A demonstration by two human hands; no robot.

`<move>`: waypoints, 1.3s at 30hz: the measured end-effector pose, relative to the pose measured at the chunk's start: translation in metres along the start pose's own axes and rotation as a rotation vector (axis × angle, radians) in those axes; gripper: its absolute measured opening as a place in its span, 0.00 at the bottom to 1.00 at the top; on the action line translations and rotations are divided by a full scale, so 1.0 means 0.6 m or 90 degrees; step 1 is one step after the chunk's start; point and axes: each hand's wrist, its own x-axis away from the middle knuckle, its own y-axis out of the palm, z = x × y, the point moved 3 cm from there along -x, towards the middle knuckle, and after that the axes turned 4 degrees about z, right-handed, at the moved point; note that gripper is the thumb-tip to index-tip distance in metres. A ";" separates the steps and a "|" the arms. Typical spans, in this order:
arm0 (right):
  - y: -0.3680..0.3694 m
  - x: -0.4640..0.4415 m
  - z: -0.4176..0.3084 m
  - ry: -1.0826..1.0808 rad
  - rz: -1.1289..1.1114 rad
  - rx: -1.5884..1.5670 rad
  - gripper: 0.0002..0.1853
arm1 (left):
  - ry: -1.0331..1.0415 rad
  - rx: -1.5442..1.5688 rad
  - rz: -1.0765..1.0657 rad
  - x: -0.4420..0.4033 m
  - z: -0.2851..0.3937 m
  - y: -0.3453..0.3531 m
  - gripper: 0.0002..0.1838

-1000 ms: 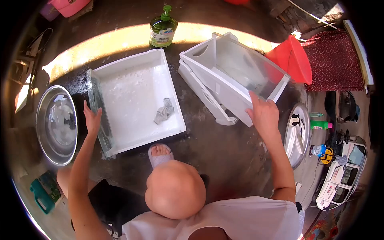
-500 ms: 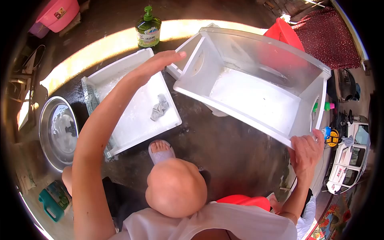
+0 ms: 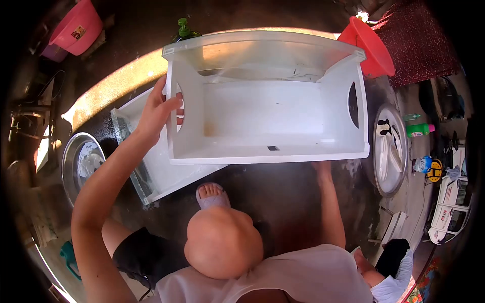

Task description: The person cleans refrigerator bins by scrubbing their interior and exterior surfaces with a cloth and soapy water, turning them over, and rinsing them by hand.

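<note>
A white freezer drawer (image 3: 268, 108) with a see-through front panel is held up over the wet floor, its open top towards me. My left hand (image 3: 164, 103) grips its left side wall, fingers through the oval hole. My right hand (image 3: 322, 166) reaches beneath the lower edge; the drawer hides its fingers. A brown stain (image 3: 208, 129) shows inside, near the left wall. Partly covered by the held drawer, a second white drawer (image 3: 177, 179) lies on the floor at the left.
Metal basins stand at the left (image 3: 83, 161) and right (image 3: 379, 177), the right one with white pieces in it. A red basin (image 3: 371, 48), a pink tub (image 3: 76, 30), a green pump bottle (image 3: 184, 30) and a green bottle (image 3: 419, 130) are around. Another person's sleeve (image 3: 391, 285) shows lower right.
The held drawer has moved left and turned level. My left hand has taken hold of its side hole. My right hand has gone from the right corner to underneath.
</note>
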 end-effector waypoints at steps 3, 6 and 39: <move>0.100 -0.044 0.074 0.158 -0.040 -0.120 0.34 | -0.011 0.007 0.048 0.023 0.019 -0.020 0.36; 0.170 -0.075 0.079 0.188 -0.053 -0.176 0.33 | -0.024 0.029 0.048 0.041 0.038 -0.028 0.36; 0.300 0.348 0.071 -0.171 -0.643 0.290 0.11 | 0.236 -0.438 0.329 -0.053 -0.197 -0.192 0.27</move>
